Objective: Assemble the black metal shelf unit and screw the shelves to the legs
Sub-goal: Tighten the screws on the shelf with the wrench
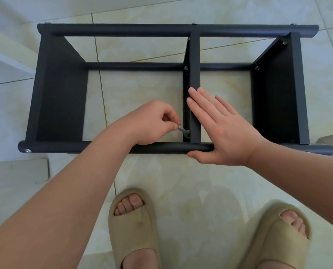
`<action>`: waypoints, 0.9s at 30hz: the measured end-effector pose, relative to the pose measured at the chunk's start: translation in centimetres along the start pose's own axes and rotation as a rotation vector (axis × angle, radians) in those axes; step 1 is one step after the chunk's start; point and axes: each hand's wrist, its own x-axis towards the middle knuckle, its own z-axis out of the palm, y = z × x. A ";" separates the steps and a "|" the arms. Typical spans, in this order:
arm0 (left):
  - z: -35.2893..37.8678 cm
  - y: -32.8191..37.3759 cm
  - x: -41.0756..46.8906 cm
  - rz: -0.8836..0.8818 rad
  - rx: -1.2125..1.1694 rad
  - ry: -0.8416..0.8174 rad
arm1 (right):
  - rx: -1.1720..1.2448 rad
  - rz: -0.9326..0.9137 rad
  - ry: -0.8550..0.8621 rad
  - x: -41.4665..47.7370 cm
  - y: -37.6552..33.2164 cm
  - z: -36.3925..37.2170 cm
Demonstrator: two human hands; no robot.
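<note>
tightening the middle shelf to the near leg seems the step, unit lying on the floor: left hand pinches a wrench at that joint, right hand, flat and straight-fingered, braces both; next likely calls for short turns.

The small grey metal spanner pinched by the left hand ends in shadow; its fastener cannot be made out. The outstretched right hand covers a joint on the black round tube. At six o'clock, the beige foam slippers are cut off.
</note>
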 end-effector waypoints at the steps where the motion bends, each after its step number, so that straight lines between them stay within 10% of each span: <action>1: 0.2 0.1 0.1 -0.018 -0.082 -0.008 | 0.000 -0.001 0.002 0.0 0.0 0.0; 6: 1.3 0.9 0.4 -0.270 -0.521 -0.034 | 0.011 -0.003 0.012 0.0 0.0 0.0; 27: 1.9 1.3 1.0 -0.310 -0.621 0.146 | 0.015 0.002 0.007 0.0 -0.1 -0.1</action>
